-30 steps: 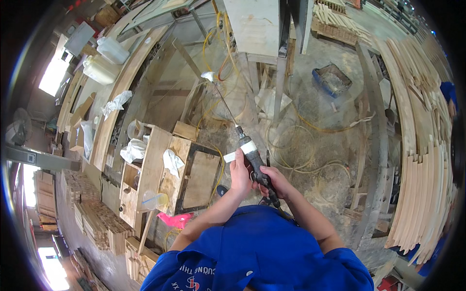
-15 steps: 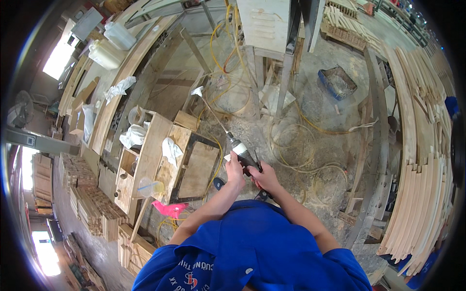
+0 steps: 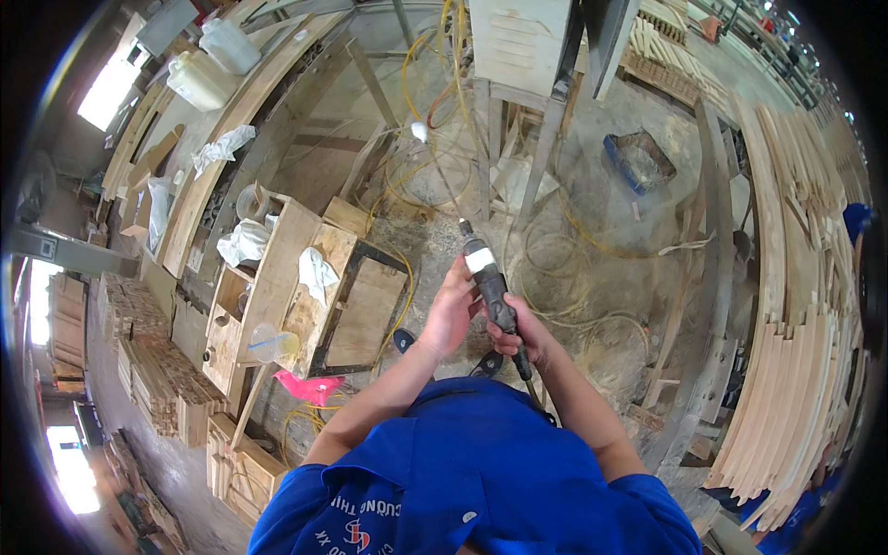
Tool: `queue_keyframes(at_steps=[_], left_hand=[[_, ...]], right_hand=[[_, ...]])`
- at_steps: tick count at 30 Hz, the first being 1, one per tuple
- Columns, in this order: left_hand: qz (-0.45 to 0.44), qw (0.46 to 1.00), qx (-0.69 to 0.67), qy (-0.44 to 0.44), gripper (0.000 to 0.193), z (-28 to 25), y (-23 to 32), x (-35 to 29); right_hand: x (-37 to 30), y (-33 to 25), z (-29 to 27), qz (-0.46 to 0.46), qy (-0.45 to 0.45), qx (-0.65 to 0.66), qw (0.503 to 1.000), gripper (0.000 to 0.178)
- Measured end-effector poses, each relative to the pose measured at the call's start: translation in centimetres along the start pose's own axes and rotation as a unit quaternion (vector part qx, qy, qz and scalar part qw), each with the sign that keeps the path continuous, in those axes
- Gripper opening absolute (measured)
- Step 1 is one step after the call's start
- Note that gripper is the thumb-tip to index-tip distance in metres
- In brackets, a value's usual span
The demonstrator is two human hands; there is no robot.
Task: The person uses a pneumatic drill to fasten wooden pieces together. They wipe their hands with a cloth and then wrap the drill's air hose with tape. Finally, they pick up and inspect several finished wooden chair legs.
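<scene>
You have the power tool (image 3: 488,287), a slim black grinder with a pale band near its nose, raised in front of your chest with its tip pointing away from you over the floor. Your right hand (image 3: 518,331) is wrapped tight round the rear of the body; your left hand (image 3: 453,310) is curled against its left side just ahead of that, fingers bent rather than spread, though how firmly it clamps I cannot tell. The risk, as I judge it, is the yellow hose (image 3: 564,319) coiled on the floor just beyond your hands: it could snag your feet or drag on the tool. Dust and shavings underfoot could make you slip. To your left sits a wooden crate (image 3: 277,277) with rags (image 3: 316,270) on it; to your right, stacked curved slats (image 3: 795,370).
</scene>
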State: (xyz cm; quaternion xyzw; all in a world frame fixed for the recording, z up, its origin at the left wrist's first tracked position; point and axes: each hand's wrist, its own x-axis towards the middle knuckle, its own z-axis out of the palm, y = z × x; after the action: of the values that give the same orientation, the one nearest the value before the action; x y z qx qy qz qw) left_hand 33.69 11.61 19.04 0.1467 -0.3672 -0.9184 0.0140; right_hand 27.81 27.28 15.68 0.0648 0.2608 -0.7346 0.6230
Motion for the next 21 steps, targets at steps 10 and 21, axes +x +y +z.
queue_keyframes(at_steps=[10, 21], left_hand=[[-0.083, 0.995, -0.006, 0.061, 0.035, -1.0, -0.5, 2.2], [-0.055, 0.972, 0.010, 0.227, 0.016, -1.2, -0.7, 2.4]], right_hand=[[-0.7, 1.5, 0.2, 0.034, -0.003, 0.016, 0.999, 0.049], [1.2, 3.5, 1.7, -0.130, 0.191, -0.327, 0.916, 0.027]])
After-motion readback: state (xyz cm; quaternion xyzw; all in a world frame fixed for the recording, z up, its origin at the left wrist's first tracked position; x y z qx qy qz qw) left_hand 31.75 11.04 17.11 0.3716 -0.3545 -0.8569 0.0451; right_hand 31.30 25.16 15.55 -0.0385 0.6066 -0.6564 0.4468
